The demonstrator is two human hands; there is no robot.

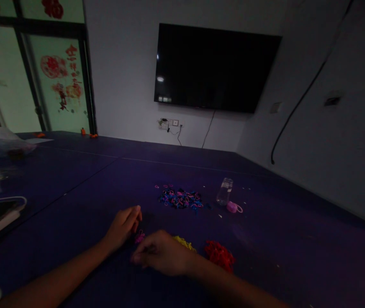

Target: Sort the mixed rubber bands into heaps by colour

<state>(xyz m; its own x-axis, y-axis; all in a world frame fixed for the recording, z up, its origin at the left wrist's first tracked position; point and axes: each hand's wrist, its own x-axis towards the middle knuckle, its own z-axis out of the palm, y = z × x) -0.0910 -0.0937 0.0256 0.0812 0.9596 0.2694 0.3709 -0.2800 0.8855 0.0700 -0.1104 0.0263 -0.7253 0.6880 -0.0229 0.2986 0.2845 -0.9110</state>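
Observation:
A small heap of pink loops [139, 236], which look like little rubber bands, lies between my hands. My left hand [123, 226] is just left of that heap, its fingers loosely bent and slightly apart, with nothing visible in them. In front of the heap, my right hand [166, 254] has its thumb and fingertips brought together; whatever they may hold is too small and dark to make out. Behind my right wrist a yellow heap of bands [185, 243] is partly covered. To its right sits a red heap [220, 254]. Farther off spreads a mixed blue and pink pile [182, 199].
A clear plastic bottle [225, 191] stands right of the mixed pile, its pink cap with a loop [233, 207] beside it. At the left are a device with a white cable [1, 214] and plastic bags [2, 143]. The dark purple table [82, 171] reaches toward the wall.

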